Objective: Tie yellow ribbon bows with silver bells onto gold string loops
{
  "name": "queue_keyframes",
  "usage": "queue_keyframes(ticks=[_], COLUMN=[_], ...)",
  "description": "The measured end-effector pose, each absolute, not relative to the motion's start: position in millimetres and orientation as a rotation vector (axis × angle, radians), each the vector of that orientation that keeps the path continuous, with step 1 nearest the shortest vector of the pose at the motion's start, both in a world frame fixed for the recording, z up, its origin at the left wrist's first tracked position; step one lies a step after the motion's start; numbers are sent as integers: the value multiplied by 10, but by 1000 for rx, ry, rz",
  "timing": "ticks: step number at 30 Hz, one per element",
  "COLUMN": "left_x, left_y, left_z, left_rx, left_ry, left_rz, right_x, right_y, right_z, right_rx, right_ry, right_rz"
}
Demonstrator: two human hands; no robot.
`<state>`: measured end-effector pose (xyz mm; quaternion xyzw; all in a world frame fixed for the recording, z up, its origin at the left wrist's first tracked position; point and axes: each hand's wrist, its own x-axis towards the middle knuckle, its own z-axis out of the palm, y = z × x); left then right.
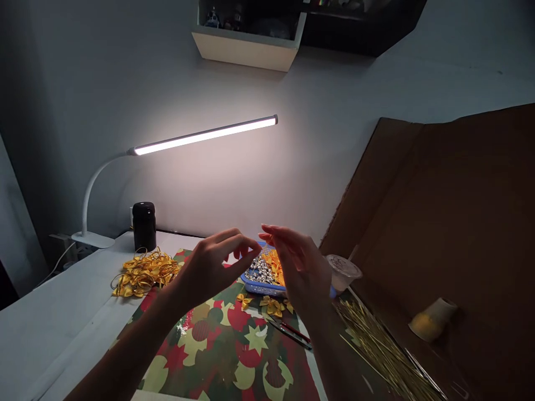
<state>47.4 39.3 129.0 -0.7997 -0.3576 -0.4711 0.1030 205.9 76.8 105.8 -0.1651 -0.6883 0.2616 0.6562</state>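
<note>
We hold both hands up above the mat (pixel 234 356), close to each other. The left hand (pixel 211 267) is curled, with thumb and first finger bent in like a pinch; we cannot tell if something tiny sits between them. The right hand (pixel 301 267) is loose; its fingers stretch out toward the left one, and it grips nothing that we can see. The fingertips of the two hands nearly meet; they touch nothing on the worktop (pixel 45 317).

We think this is a small step in the air, right by the tray (pixel 263 288). The tray is blue; it sits just behind the hands, at the far edge of the mat. A pick from it calls for a soft pinch and slow fingers; the bits are small and shiny, and it is dim away from the lamp (pixel 204 135).

In the tray we see silver beads (pixel 256 272) on the left and yellow bows (pixel 273 260) on the right; a few more bows lie on the mat just in front of it. A clear cup (pixel 343 271) stands just right of the tray; we cannot tell what is in it. A black jar (pixel 144 225) stands at the back; we cannot see inside. Near it lies a heap of gold ribbon (pixel 144 273), in no holder at all. A yellow cup (pixel 432 319) lies on its side on the cardboard (pixel 451 211), well apart from the hands.
</note>
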Motion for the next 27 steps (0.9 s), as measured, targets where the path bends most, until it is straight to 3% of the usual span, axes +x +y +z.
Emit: queue_keyframes(ticks=[12,27], left_x=[509,587], left_y=[384,367], left_z=[1269,1272], left_rx=[-2400,-2384], left_ry=[-890,-851], left_rz=[-1164,-1081], right_x=[2032,1952], right_y=[922,801], right_z=[1079,1056], right_rx=[-400,-484], right_ry=[-1224,-1215], right_rz=[1258,927])
